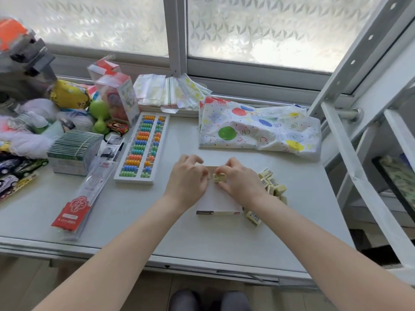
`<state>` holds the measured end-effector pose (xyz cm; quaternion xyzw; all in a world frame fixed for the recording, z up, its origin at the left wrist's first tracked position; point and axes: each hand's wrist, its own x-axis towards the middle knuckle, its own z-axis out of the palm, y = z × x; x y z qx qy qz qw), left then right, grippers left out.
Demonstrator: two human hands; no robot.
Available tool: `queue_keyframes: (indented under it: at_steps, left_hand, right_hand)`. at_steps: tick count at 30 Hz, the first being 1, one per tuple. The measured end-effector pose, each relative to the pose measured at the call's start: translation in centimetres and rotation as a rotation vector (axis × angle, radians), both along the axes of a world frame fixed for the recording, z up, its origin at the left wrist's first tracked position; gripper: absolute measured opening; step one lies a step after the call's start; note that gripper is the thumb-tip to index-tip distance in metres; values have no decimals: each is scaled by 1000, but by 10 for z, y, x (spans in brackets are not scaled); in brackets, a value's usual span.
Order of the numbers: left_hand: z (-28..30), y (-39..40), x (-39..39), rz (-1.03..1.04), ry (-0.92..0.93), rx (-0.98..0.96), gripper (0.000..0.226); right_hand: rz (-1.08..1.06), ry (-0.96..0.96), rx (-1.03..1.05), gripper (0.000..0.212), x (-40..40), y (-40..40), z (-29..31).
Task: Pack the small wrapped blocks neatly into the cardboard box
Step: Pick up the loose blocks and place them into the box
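While both hands are seen meeting over the box, the scene is laid out as follows.

Table: a pale grey-white rectangular tabletop (pixel 224 239) is set against a frosted window; everything below rests on it.

Sheet: a crumpled white plastic sheet printed with coloured balloons (pixel 258 131) is spread at the far right of the table, well apart from the box.

Abacus: a white-framed abacus with orange, blue and green beads (pixel 143 147) is laid lengthwise left of the hands.

Packet: a long clear packet with a red printed end (pixel 80 196) is placed near the abacus, on its left.

Box: a small flat cardboard box with a white top and a dark strip along its near edge (pixel 219 202) is found at mid-table, partly covered by both hands; whether it is open at the far end cannot be told.

Loose blocks: a heap of small cream-yellow wrapped blocks with barcode labels (pixel 272 184) is piled just beside the box on its right, and one more block (pixel 253 217) is seen at the box's near right corner.

Left hand (pixel 187 179): curled over the far left part of the box; what its fingers grip cannot be told.

Right hand (pixel 238 177): closed on one cream-yellow wrapped block (pixel 219 178), which is pinched between thumb and fingers above the box's far end.
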<state>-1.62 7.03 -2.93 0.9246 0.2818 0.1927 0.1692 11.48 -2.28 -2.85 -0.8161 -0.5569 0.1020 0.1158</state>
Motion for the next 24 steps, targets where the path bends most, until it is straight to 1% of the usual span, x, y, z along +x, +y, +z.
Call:
queue_keyframes:
  at_steps: [4,7,11,13,15,17,19,24]
  left_hand:
    - [0,3,-1,-10,74,-150,25]
    - [-1,9,-1,-9,74,-225,30]
    - [0,15,-3,3,52,-295,21]
    - [2,15,-4,-2,74,-249,26]
    - [5,16,-3,10,130,-152,29]
    - [9,16,0,10,184,-86,23]
    - [13,15,4,6,214,-56,16]
    - [18,13,8,22,192,-30,18]
  right_hand:
    - [6,-44,-14,30,-1,5,3]
    - [-2,-32,-14,28,-1,8,4]
    - [-28,5,-27,24,2,8,5]
    - [-41,27,-36,20,4,6,6]
    - [-50,46,-42,16,6,4,5]
    - [-50,49,-52,15,6,4,4]
    - [-58,61,-50,15,5,5,4]
    - [-73,81,-39,21,2,6,5]
